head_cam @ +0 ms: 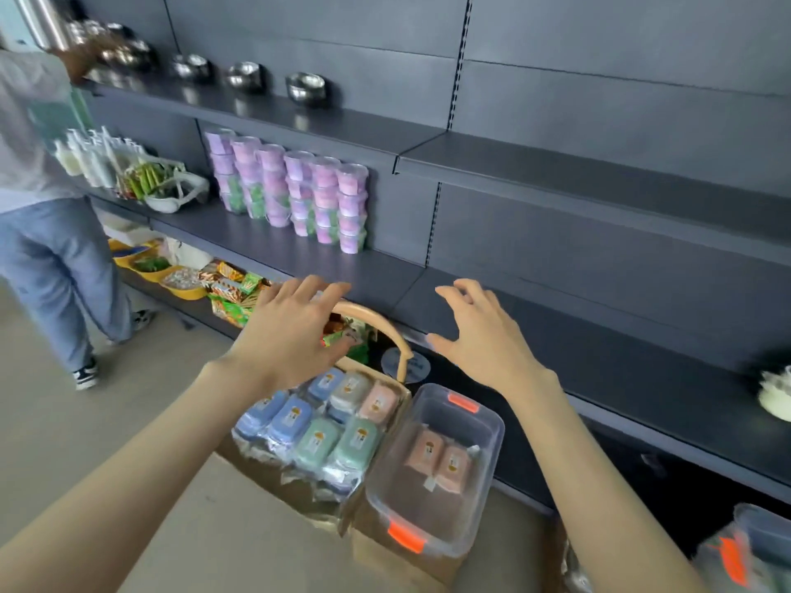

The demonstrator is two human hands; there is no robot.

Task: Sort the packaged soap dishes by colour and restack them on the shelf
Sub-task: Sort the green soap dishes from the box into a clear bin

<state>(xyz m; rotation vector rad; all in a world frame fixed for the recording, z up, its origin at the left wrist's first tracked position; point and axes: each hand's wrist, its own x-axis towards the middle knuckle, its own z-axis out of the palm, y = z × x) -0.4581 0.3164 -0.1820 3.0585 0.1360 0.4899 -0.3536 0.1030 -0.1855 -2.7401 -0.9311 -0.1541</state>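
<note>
Two bare forearms reach forward from the bottom edge of the view. The left hand hangs with its fingers spread wide and holds nothing; it lies in front of the upper end of a curved wooden handle. The right hand, likewise spread and holding nothing, hangs before the front edge of the grey shelf.

Below the hands, on the floor side of the shelving:
(a) a tan carrier, to which the handle belongs, packed with wrapped soap dishes in mixed colours: blue soap dishes at its left edge, green soap dishes at its near right, a grey soap dish and a pink soap dish at its far right corner.
(b) a clear bin with orange latches, just beside the carrier's right edge and resting on a cardboard box. Two pink packaged soap dishes lie side by side on its floor.

On the shelf's left part stand stacked purple tubs, against the back panel. Steel bowls line the shelf above. Snack packets and yellow bowls fill the lower shelf at left. A second person stands at the left end of the shelving.
</note>
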